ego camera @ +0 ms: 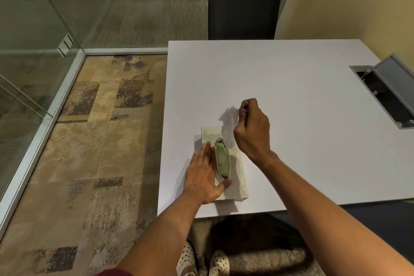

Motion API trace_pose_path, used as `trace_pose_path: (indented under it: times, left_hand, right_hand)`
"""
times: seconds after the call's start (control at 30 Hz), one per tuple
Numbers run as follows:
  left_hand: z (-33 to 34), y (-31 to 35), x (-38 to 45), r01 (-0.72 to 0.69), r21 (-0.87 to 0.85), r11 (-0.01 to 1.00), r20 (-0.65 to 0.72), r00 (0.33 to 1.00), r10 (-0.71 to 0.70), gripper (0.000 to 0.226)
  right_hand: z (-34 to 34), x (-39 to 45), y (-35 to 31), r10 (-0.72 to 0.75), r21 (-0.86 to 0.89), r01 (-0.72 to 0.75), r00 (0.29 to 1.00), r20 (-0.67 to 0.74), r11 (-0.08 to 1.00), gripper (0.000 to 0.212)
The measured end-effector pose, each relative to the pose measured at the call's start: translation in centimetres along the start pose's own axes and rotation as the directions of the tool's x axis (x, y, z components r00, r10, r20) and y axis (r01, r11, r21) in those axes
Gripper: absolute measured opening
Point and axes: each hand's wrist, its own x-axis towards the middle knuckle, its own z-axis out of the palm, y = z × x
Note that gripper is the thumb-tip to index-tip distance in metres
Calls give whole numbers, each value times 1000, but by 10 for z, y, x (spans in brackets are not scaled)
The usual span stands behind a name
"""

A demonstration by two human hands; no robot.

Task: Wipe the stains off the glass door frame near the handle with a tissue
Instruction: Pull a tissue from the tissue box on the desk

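A pale marbled tissue box (237,177) with a green oval opening lies near the front left corner of the white table (291,78). My left hand (205,173) rests flat on the box's left side, fingers straight. Above the box, my right hand (252,127) pinches a thin white tissue (229,119) that hangs blurred over the box's far end. The glass wall (33,29) with its metal frame stands to the left; a small metal fitting (65,44) sits on the glass. No door handle shows clearly.
A dark office chair (244,4) stands at the table's far side. An open cable hatch (385,94) is set in the table at the right. Patterned carpet (100,130) lies between the table and the glass wall. My feet in dotted footwear (202,262) are below.
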Motion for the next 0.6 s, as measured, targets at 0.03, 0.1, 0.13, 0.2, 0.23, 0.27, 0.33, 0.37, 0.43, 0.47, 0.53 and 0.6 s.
trace_pose_path:
  times: [0.03,0.1,0.13,0.2,0.23,0.27,0.33,0.37,0.43,0.47,0.53,0.6]
  left_hand:
    - [0,0,0,4,-1,1000,6,1000,-4,114]
    - [0,0,0,8,-3,1000,12,1000,-8,115]
    - [0,0,0,10,-8,1000,13,1000,-10,115]
    - [0,1,1,18,-14,1000,14,1000,-18,116]
    - [0,1,1,21,-9,1000,15,1000,-21,115]
    - [0,1,1,22,-3,1000,19,1000,-22,115]
    - [-1,1,1,26,4,1000,24,999,-26,114]
    - [-1,1,0,28,7,1000,23,999,-28,113]
    - [-1,1,-1,30,14,999,22,999,-31,111]
    - [-2,2,-2,32,18,999,22,999,-32,110]
    - [-4,2,-4,34,33,999,26,999,-35,108]
    - [-6,1,-6,34,51,998,37,999,-36,108]
  right_hand:
    - [0,2,1,26,26,-27,999,26,999,8]
    - [-1,8,3,124,94,-130,990,70,987,12]
    - [-2,10,5,178,146,-190,980,89,971,14]
    - [-3,15,9,261,238,-283,958,119,929,16]
    - [-4,16,10,295,270,-323,946,137,907,16]
    - [-3,16,12,329,296,-363,931,159,884,15]
    - [-3,15,15,392,323,-440,897,205,838,16]
    - [-3,13,17,418,331,-473,880,227,816,16]
    - [-2,12,20,484,341,-555,831,274,759,14]
    - [-2,11,23,527,339,-604,796,297,721,14]
    - [0,10,27,608,332,-699,715,345,633,19]
    - [-1,9,31,641,352,-772,635,431,528,37]
